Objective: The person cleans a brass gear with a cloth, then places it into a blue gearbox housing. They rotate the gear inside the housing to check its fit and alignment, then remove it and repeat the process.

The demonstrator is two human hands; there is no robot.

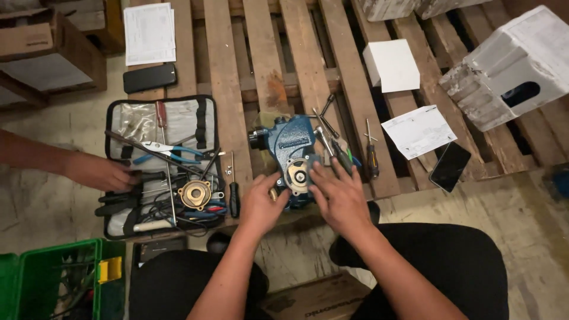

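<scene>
A blue metal gearbox housing [293,142] lies on a wooden pallet [225,89], its round open port with a brass-coloured ring facing up. My left hand [261,204] rests against the housing's near left side, fingers bent around its edge. My right hand [338,195] lies flat on the housing's near right side, fingertips touching the ring of the port. Neither hand lifts the housing. A round brass-coloured cover [195,194] lies on the open tool roll [160,169] to the left.
Another person's hand [98,172] reaches into the tool roll from the left. Screwdrivers [371,157], pliers [172,153], two phones [149,78], papers [418,130], a white box [391,65] and a foam block [515,65] lie on the pallet. A green crate [59,278] stands near left.
</scene>
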